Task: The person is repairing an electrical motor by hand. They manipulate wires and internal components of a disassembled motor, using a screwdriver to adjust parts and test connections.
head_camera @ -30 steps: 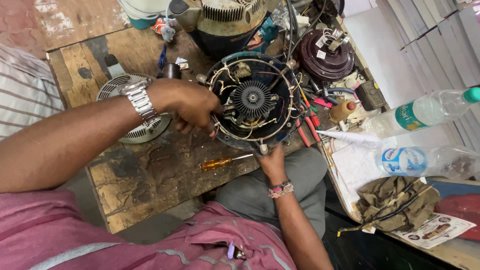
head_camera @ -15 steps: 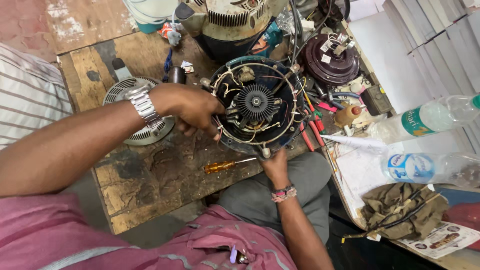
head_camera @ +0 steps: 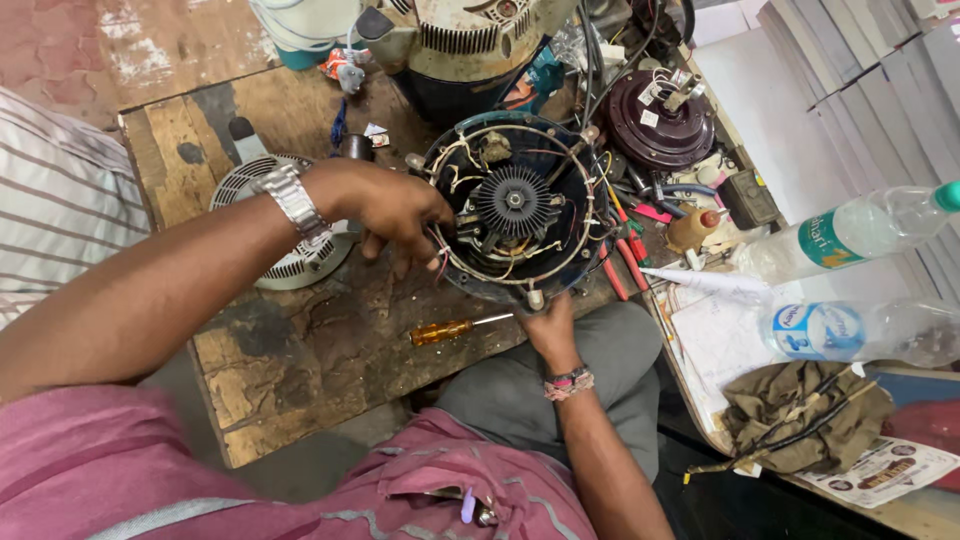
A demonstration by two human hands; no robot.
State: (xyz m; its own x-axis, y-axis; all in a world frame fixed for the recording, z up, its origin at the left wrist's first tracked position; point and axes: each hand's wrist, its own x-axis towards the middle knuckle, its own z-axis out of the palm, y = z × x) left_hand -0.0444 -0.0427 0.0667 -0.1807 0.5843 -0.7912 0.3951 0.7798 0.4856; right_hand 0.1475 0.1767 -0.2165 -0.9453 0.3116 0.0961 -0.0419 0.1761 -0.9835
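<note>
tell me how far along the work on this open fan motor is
Done: the motor lies open, windings and wires bared, and a white grille cover sits aside. In hand: the left hand works the wires at its left rim while the right hand steadies the near edge. Left: it is not yet closed; the screwdriver lies unused.

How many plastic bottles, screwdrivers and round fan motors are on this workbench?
Clear plastic water bottles: 2
Amber-handled screwdriver: 1
Round open fan motor under both hands: 1
Dark maroon round motor housing: 1
Total: 5
</note>
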